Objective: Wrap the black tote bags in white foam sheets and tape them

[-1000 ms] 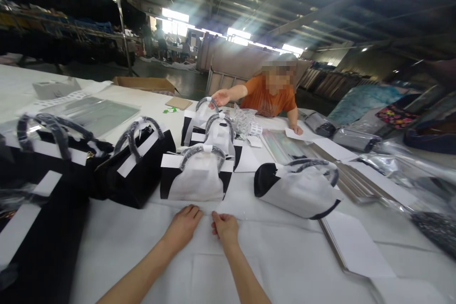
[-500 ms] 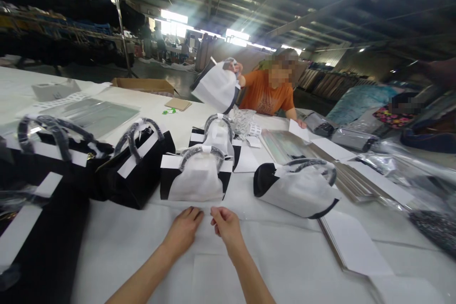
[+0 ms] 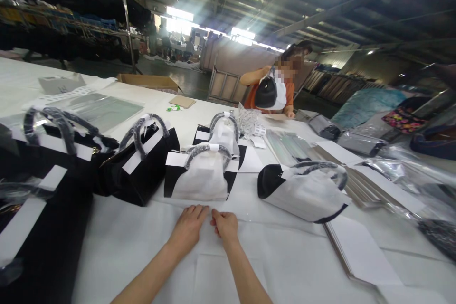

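Sheet (image 3: 131, 242), white and thin, covers the near part of the counter (image 3: 204, 116) in the head view, and both of the person's hands are on it. The left hand (image 3: 188, 226) is palm down, its fingers stretched forward and close together; the thumb is mostly hidden, so I cannot tell whether it has hold of anything. The right hand (image 3: 225, 226) is turned more on its side, with the thumb and first finger nearly together and the others curled in; I cannot tell whether a bit of the sheet is caught between them. The hands are near each other, with a small gap between.

Just beyond them stands the front bag (image 3: 201, 181), black with a white cover, its wrapped handles upright. A second bag (image 3: 225, 136) of the same kind is close behind it. To the right, near a stack of white cards (image 3: 363, 249), a third bag (image 3: 306, 195) lies tilted with its handles up. Black bags (image 3: 151, 171) with white strips and wrapped handles crowd the left side.

Across the counter, a person in an orange top (image 3: 251, 97) holds up another bag (image 3: 267, 93). Clear plastic (image 3: 392, 171) is heaped at the right, and a cardboard box (image 3: 147, 81) is near the far edge.
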Available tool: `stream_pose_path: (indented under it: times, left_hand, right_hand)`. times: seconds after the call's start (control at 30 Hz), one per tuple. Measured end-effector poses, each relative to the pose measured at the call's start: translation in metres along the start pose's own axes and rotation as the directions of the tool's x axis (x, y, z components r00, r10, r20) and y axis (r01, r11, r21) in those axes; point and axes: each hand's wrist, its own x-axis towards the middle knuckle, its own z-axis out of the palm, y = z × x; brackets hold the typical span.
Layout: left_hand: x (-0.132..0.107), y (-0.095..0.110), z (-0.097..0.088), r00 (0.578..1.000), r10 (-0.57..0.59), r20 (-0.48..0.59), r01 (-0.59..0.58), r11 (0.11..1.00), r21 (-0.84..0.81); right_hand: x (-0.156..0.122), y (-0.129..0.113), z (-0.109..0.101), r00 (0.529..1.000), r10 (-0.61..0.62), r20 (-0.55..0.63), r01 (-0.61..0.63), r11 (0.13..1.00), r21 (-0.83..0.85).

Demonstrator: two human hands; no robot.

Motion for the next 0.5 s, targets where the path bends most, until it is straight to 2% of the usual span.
stream_pose_path:
  times: [0.23,0.4,0.5]
  left_hand:
    - [0.022,0.020,-0.006,0.996,-0.088,0.032,0.086,0.994,0.073]
    - [0.021,0.027,-0.010,0.990,-0.131,0.050,0.126,0.987,0.096]
    - [0.020,0.028,-0.013,0.988,-0.145,0.057,0.138,0.985,0.104]
  right_hand:
    - [-0.001,-0.006,-0.002,1.000,0.005,-0.031,-0.011,0.984,-0.176]
    - [-0.015,-0.006,-0.006,0.999,0.030,-0.022,-0.034,0.972,-0.234]
    - [-0.024,-0.006,-0.012,0.999,-0.012,-0.041,-0.001,0.955,-0.296]
